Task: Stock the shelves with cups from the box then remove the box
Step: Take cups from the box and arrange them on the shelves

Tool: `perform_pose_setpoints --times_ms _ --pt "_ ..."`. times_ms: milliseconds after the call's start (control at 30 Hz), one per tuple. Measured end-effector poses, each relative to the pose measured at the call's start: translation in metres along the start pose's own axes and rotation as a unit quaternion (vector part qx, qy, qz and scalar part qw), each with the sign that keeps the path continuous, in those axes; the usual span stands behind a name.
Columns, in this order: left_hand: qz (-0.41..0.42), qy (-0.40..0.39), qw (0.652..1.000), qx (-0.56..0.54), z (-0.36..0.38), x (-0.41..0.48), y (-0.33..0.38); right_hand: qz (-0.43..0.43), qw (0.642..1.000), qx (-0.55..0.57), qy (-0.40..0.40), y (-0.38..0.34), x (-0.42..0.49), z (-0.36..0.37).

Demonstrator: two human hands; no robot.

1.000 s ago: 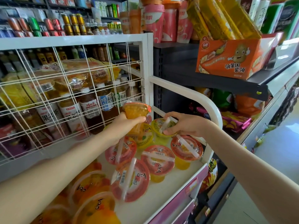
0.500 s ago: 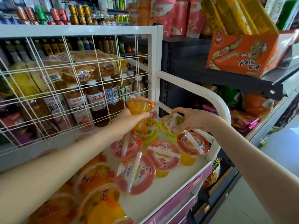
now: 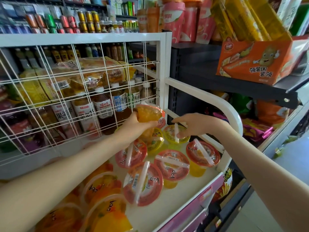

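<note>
Our left hand (image 3: 133,122) grips a tilted clear plastic cup of orange fruit jelly (image 3: 149,114) above the far end of the white shelf (image 3: 168,197). Our right hand (image 3: 194,123) pinches the yellow-lidded cup (image 3: 170,133) standing there. Set down crooked, ours could topple its close-packed neighbours.
</note>
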State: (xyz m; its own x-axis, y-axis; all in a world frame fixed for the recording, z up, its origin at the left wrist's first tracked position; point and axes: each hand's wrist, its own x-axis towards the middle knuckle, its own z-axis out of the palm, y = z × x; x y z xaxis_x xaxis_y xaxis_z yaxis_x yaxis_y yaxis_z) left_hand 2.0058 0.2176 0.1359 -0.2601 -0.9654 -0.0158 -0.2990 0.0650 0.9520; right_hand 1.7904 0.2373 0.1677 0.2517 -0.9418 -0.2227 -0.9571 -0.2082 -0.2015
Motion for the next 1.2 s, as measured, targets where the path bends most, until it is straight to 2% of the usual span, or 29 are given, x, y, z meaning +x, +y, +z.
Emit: perform_pose_setpoints --times_ms 33,100,167,200,300,433,567,633,700,833,1033,1200 --pt "0.008 -0.006 1.000 0.001 0.000 0.000 0.000 -0.012 0.999 0.019 0.031 -0.005 -0.002 -0.005" --pt "0.030 -0.025 0.999 0.023 0.000 0.002 0.002 -0.045 0.983 0.163 0.071 -0.017 -0.004 -0.015" --pt "0.051 -0.037 0.995 0.076 0.001 0.002 0.006 -0.085 0.945 0.308 0.071 -0.030 -0.004 -0.023" --pt "0.060 -0.040 0.992 0.102 0.003 0.002 0.008 -0.101 0.941 0.318 0.062 -0.036 -0.003 -0.025" --pt "0.074 -0.031 0.990 0.118 0.008 0.002 0.011 -0.102 0.959 0.260 0.048 -0.040 0.009 -0.022" --pt "0.084 -0.022 0.992 0.092 0.011 0.004 0.015 -0.060 0.947 0.311 0.044 -0.034 0.021 -0.018" --pt "0.098 -0.068 0.988 0.100 0.005 0.013 0.025 -0.057 0.931 0.335 0.135 -0.030 0.024 -0.019" --pt "0.081 -0.101 0.982 0.137 -0.005 0.016 0.032 -0.052 0.937 0.279 0.202 -0.027 0.027 -0.019" --pt "0.060 -0.094 0.966 0.234 -0.018 0.024 0.033 -0.053 0.936 0.245 0.248 -0.021 0.030 -0.018" --pt "0.045 -0.072 0.917 0.391 -0.025 0.036 0.026 -0.042 0.940 0.203 0.272 -0.010 0.034 -0.012" --pt "0.013 -0.058 0.891 0.451 0.001 0.060 0.015 -0.040 0.951 0.165 0.257 -0.004 0.045 0.001" --pt "-0.014 -0.090 0.867 0.489 0.018 0.081 0.008 -0.033 0.951 0.164 0.261 -0.001 0.052 0.003"
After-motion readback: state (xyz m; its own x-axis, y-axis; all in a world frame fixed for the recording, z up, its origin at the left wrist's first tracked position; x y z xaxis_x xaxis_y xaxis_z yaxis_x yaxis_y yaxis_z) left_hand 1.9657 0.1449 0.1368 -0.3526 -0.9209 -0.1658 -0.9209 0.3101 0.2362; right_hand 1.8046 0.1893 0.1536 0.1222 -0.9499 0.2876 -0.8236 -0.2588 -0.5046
